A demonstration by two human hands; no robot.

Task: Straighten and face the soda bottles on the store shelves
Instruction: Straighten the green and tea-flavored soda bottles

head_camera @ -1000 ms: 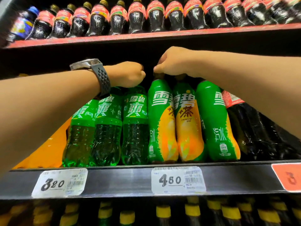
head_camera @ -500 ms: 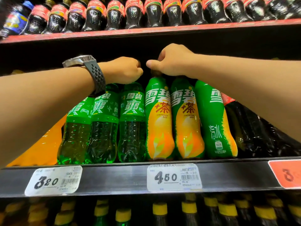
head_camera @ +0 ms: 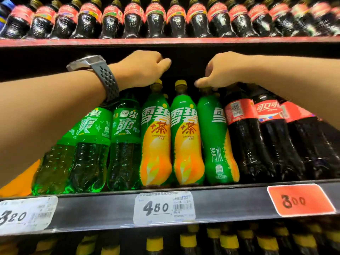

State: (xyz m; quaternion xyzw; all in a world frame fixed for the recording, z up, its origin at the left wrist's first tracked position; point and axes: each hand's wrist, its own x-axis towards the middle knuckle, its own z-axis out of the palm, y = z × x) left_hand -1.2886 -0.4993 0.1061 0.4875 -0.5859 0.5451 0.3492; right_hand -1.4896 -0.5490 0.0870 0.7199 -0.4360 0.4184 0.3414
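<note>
Pinching the top of a sideways-turned green-and-orange plastic soda bottle with the right hand. Touching another bottle's yellow cap with the curled left hand, grip unclear.

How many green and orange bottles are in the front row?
3. The left bottle is below the left hand; the middle bottle stands free; the right bottle, turned sideways, is held by the right hand. More may hide behind.
</note>
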